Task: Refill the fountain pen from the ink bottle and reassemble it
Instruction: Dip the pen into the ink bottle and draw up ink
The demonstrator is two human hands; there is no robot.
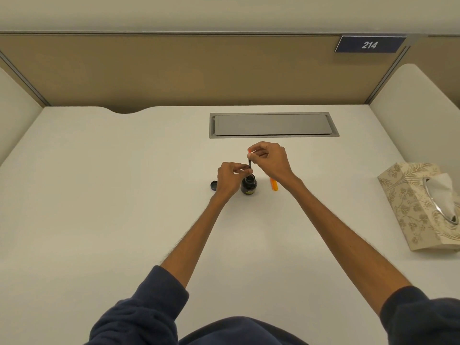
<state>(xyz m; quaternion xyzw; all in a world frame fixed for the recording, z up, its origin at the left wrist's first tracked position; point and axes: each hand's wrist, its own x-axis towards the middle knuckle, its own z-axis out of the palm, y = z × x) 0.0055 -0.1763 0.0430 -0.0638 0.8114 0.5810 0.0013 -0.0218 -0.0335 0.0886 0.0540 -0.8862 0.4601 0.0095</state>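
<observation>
Uncapped ink bottle [249, 186], cap [213, 185] beside it; left hand [230, 176] and right hand [270, 159] pinching pen [249, 163] upright over its mouth

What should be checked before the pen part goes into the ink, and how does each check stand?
1. Ink bottle open: ok; its cap lies on the desk left of it.
2. Pen part upright above the bottle mouth: ok.
3. Grip: ok; left hand pinches its lower end, right hand its top.
4. Whether it reaches the ink: cannot tell, too small.
5. Orange barrel ready: ok, lying right of the bottle.
6. Tissue box at hand: ok, on the desk's right side.
</observation>
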